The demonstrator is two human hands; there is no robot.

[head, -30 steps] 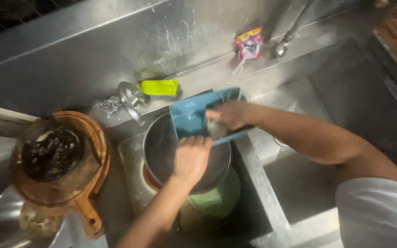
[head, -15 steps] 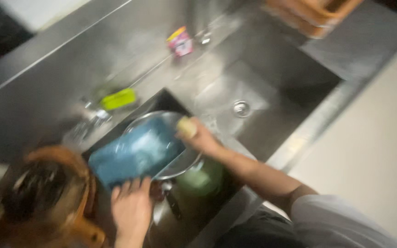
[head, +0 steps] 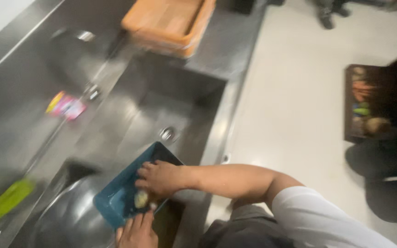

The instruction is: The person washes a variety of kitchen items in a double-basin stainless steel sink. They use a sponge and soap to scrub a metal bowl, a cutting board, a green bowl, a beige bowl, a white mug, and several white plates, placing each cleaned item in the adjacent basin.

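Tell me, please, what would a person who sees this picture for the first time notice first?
First, the blue rectangular tray at the bottom centre, over the steel sink: the right hand presses a pale sponge onto it, while the left hand grips its near edge. Next, the orange-brown wooden crate on the counter at the top, and the lime-green object at the far left, too blurred to identify.

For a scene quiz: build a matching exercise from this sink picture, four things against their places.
Things:
1. blue rectangular plastic tray
2. orange wooden crate
3. lime-green bottle
4. pink and yellow packet

Places:
A. on the counter beyond the sink basin
B. under the right hand, over the sink
C. at the far left edge, on the steel ledge
D. on the steel ledge by the tap base

Pairs: 1-B, 2-A, 3-C, 4-D
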